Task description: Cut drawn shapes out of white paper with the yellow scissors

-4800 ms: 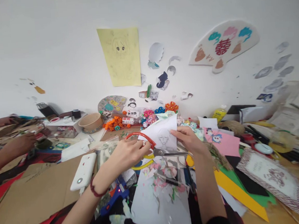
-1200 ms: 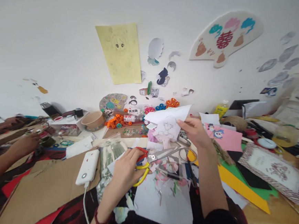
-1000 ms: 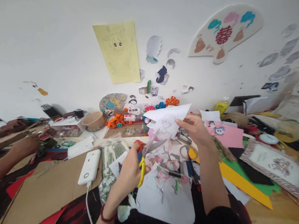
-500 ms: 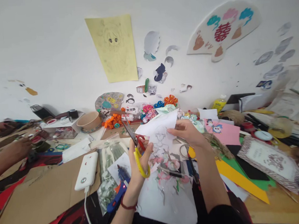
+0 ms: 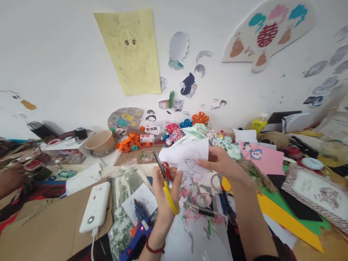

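Observation:
My left hand (image 5: 166, 193) is closed around a pair of scissors (image 5: 171, 199) with yellow and red handles. Their blades point up and away from me, left of the paper. A white sheet of paper (image 5: 195, 155) with a pencil drawing of a figure hangs from my right hand (image 5: 224, 162), which pinches its right edge. My left thumb lies at the sheet's lower left edge; whether it presses on the paper I cannot tell. Below the hands, pink and green paper scraps (image 5: 203, 212) lie on another white sheet (image 5: 197, 243).
To the left are a blue glue gun (image 5: 137, 236), a white power bank (image 5: 95, 207) with a cable, and cardboard (image 5: 40, 233). Black-handled scissors (image 5: 228, 208) and coloured paper (image 5: 289, 218) lie right. Orange flowers (image 5: 131, 142) stand behind. Another person's hand (image 5: 10, 179) is at far left.
The drawn sheet has turned to face me more squarely. My left hand and the scissors have come closer to its left edge. The whole view has shifted slightly.

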### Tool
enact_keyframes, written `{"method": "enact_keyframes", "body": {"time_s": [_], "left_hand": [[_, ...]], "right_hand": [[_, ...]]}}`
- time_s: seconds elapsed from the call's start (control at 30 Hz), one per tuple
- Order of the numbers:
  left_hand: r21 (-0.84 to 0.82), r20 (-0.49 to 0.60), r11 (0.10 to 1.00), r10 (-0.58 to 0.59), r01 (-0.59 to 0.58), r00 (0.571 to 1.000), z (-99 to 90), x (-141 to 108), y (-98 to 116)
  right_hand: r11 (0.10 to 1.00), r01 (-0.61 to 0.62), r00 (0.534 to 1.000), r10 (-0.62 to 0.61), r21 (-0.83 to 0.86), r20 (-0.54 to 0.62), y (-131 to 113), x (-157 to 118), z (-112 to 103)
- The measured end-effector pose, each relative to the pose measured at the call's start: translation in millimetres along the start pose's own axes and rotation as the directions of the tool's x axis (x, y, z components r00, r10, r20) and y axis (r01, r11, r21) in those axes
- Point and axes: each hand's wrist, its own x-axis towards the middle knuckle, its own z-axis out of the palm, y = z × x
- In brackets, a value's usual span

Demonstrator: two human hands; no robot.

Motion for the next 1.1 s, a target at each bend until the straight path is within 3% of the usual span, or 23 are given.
{"method": "enact_keyframes", "body": {"time_s": [0.3, 0.6, 0.77, 0.9, 1.1], "left_hand": [[0.015, -0.027, 0.992, 0.128, -0.128, 0.991, 30.4, 20, 22], [0.012, -0.020, 0.981, 0.195, -0.195, 0.981, 56.2, 23, 36], [0.053, -0.009, 0.963, 0.266, -0.265, 0.964, 62.9, 28, 36], [0.162, 0.095, 0.922, 0.341, -0.353, 0.935, 57.8, 32, 26], [0.370, 0.331, 0.766, 0.420, -0.526, 0.845, 35.2, 34, 23]], "right_hand": [[1.000, -0.009, 1.000, 0.009, 0.028, 0.027, -9, -7, 0], [0.995, 0.081, 0.984, -0.070, 0.056, -0.164, -15, -16, -7], [0.984, 0.171, 0.916, -0.136, 0.060, -0.378, -9, -18, -21], [0.976, 0.201, 0.866, -0.140, 0.078, -0.480, -5, -13, -28], [0.967, 0.191, 0.854, -0.078, 0.171, -0.515, 3, 0, -24]]}}
